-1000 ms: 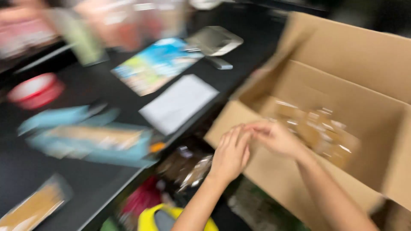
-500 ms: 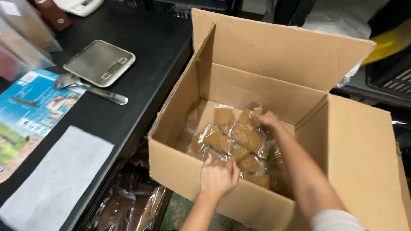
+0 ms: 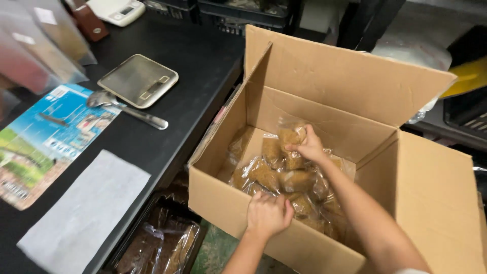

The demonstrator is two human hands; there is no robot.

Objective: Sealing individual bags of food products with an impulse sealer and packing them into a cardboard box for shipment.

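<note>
An open cardboard box (image 3: 355,86) stands beside a black table, its flaps up. Inside lie several clear plastic bags of brown stuff (image 3: 269,175). My right hand (image 3: 307,147) reaches deep into the box and grips the top of one bag near the back wall. My left hand (image 3: 268,214) rests on the box's near wall, fingers curled over the rim and touching the bags just inside.
On the black table (image 3: 198,66) lie a small metal scale (image 3: 138,80), a spoon (image 3: 127,109), a colourful printed pouch (image 3: 45,137) and a white sheet (image 3: 83,210). A crate with more bagged brown stuff (image 3: 160,246) sits under the table edge. Dark crates stand behind the box.
The view has swung from the table to the box. My right hand has gone further back inside onto a bag; my left hand has settled on the near rim.
</note>
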